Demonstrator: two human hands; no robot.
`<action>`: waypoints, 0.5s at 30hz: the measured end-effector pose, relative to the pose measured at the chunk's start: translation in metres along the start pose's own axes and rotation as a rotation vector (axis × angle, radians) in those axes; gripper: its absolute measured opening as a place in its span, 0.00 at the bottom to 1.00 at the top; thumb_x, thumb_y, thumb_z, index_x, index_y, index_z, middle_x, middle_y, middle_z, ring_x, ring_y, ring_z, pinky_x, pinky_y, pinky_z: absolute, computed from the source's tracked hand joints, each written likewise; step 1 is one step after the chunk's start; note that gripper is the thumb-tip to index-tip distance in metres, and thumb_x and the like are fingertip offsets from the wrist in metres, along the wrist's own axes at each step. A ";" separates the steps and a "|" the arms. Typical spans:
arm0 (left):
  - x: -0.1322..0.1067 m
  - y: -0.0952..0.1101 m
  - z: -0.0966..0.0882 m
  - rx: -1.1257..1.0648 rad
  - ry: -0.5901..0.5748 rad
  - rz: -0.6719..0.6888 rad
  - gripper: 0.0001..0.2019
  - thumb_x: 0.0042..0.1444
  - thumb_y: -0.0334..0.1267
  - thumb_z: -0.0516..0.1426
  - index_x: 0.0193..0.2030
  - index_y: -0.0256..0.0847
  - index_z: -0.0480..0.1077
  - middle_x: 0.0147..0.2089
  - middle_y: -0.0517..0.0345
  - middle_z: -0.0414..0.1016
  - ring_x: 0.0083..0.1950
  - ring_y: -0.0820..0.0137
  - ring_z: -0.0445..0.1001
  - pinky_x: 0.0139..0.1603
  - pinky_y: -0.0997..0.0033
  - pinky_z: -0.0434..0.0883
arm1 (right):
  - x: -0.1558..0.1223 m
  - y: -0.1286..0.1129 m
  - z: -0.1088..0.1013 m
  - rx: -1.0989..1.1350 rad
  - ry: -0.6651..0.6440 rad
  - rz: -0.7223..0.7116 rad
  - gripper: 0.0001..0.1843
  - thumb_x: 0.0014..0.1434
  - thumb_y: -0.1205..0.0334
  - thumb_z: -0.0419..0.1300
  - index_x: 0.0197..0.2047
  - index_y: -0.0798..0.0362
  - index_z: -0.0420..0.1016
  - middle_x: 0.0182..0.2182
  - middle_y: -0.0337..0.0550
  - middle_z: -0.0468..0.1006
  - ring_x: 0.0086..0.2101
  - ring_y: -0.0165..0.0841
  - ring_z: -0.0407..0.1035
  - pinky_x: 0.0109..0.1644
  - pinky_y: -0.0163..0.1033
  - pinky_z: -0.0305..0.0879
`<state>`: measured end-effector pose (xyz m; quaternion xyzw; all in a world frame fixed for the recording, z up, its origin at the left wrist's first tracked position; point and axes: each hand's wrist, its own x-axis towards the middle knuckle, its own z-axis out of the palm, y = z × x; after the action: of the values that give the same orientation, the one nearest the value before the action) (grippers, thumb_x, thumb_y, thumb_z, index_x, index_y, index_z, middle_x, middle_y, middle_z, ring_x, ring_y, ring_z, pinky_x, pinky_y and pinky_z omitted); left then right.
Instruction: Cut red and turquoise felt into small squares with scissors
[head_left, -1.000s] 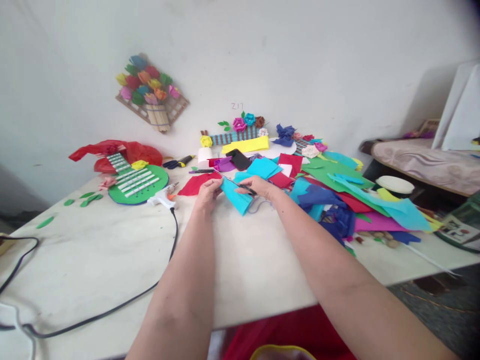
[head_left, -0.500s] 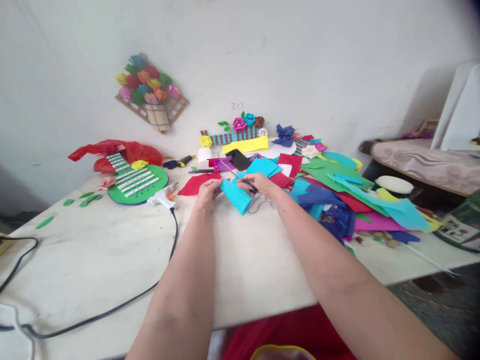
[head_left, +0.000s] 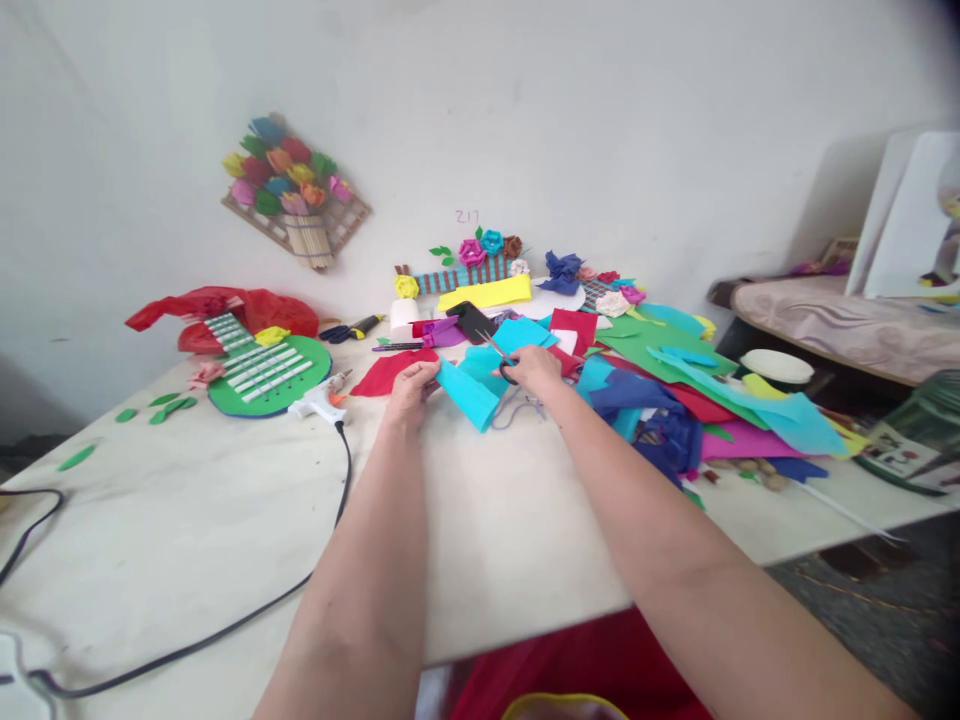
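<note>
My left hand (head_left: 412,391) pinches the upper left edge of a folded turquoise crepe paper piece (head_left: 470,393), which hangs slanting down to the right just above the table. In my right hand (head_left: 537,370) is a pair of scissors (head_left: 498,350), its blades pointing up and left, apart from the paper. More turquoise paper lies flat behind the held piece. A red paper piece (head_left: 392,372) is on the table beyond my left hand. Loose thread (head_left: 517,405) lies under the right hand.
A white glue gun (head_left: 319,401) with a black cord lies left, beside a green disc (head_left: 296,385) with paper strips. Coloured paper sheets (head_left: 660,345) pile up on the right, near a glass jar (head_left: 915,440). A black phone (head_left: 472,321) lies behind the hands.
My right hand and the scissors have moved right, away from the turquoise paper. My left hand still holds the paper. The view has shifted slightly.
</note>
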<state>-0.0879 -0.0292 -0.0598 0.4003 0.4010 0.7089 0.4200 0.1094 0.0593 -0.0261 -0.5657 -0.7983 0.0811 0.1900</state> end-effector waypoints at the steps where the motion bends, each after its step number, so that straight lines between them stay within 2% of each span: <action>1: 0.000 0.000 0.001 0.000 0.004 -0.001 0.13 0.35 0.43 0.66 0.26 0.38 0.72 0.31 0.52 0.77 0.37 0.64 0.75 0.44 0.63 0.68 | 0.000 0.000 0.001 -0.024 -0.030 0.009 0.25 0.43 0.40 0.59 0.37 0.50 0.79 0.38 0.51 0.78 0.41 0.44 0.71 0.36 0.39 0.63; 10: 0.005 -0.006 -0.003 0.035 0.014 -0.006 0.12 0.36 0.42 0.66 0.24 0.38 0.72 0.31 0.53 0.77 0.36 0.66 0.74 0.44 0.66 0.68 | -0.001 -0.003 -0.002 -0.061 -0.230 -0.023 0.21 0.44 0.45 0.60 0.36 0.49 0.79 0.41 0.49 0.78 0.40 0.44 0.71 0.37 0.41 0.64; 15: 0.003 -0.004 -0.001 0.042 -0.021 -0.014 0.11 0.36 0.42 0.66 0.23 0.38 0.71 0.29 0.53 0.77 0.36 0.65 0.74 0.44 0.64 0.68 | -0.005 -0.009 -0.005 -0.141 -0.196 -0.009 0.23 0.42 0.47 0.62 0.40 0.51 0.78 0.44 0.52 0.76 0.43 0.45 0.70 0.40 0.42 0.65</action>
<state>-0.0886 -0.0248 -0.0633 0.4136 0.4142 0.6933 0.4204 0.1050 0.0510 -0.0193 -0.5633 -0.8194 0.0788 0.0713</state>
